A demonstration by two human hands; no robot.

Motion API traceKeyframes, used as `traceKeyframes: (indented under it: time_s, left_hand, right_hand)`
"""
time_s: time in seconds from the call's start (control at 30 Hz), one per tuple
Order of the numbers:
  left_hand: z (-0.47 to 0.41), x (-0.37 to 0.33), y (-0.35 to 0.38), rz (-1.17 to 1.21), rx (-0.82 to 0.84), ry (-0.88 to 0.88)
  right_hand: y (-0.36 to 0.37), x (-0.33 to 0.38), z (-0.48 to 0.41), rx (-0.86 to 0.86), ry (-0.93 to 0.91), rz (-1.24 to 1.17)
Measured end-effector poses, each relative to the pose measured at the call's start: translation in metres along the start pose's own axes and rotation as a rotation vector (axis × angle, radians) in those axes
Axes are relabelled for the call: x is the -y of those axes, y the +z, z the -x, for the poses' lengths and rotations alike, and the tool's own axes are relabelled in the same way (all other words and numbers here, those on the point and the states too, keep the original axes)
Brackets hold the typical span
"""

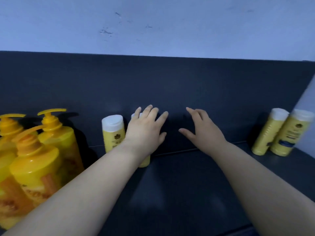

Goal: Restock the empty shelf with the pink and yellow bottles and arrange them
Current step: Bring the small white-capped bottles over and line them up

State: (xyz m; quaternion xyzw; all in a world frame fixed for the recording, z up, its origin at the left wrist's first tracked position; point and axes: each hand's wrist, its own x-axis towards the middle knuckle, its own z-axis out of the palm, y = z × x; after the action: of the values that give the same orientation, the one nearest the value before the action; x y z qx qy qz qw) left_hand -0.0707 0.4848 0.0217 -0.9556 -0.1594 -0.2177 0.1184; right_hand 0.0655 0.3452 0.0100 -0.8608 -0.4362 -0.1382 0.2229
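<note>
As two hands (146, 129) (205, 132) spread, three pump bottles (32, 167) (58, 138) (9, 130), four small bottles (112, 133) (144, 163) (267, 133) (287, 138)

Three large yellow pump bottles (34, 160) stand upright at the left end of the dark shelf (187, 184), clustered and touching, with orange-yellow pump heads; near them to the right a small yellow bottle (112, 133) with a white cap stands upright at the back; just beside it a second small bottle (144, 162) is mostly hidden behind the left hand (144, 132), only its base and a sliver of cap showing; at the far right a ribbed-sided bottle (268, 132) and a labelled bottle (287, 136), both yellow and white-capped, stand touching.
</note>
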Motion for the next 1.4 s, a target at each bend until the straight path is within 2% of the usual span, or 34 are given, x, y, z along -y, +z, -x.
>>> traceKeyframes:
  time_s: [0.3,0.5,0.7,0.97,1.2,1.3,1.4]
  left_hand:
    - [-0.066,-0.130,0.010,0.065,0.019,0.178]
    - [-0.116,-0.232,0.019,0.198,0.010,0.274]
    - [-0.168,-0.316,0.036,0.314,0.063,0.292]
    - [-0.246,-0.365,0.041,0.308,0.177,0.209]
    - [-0.286,-0.388,0.074,0.345,0.386,0.107]
    - [-0.292,-0.390,0.085,0.439,0.346,0.067]
    - [-0.295,-0.391,0.092,0.438,0.296,0.070]
  right_hand:
    - [-0.064,-0.147,0.037,-0.113,0.180,0.168]
    - [-0.103,-0.247,0.052,-0.204,0.359,0.141]
    - [-0.119,-0.325,0.049,-0.303,0.484,0.060]
    - [-0.128,-0.394,0.009,-0.296,0.497,-0.044]
    - [-0.110,-0.417,-0.013,-0.148,0.448,0.049]
    - [-0.103,-0.422,-0.019,-0.077,0.462,0.089]
    - [-0.100,-0.422,-0.027,-0.114,0.477,0.040]
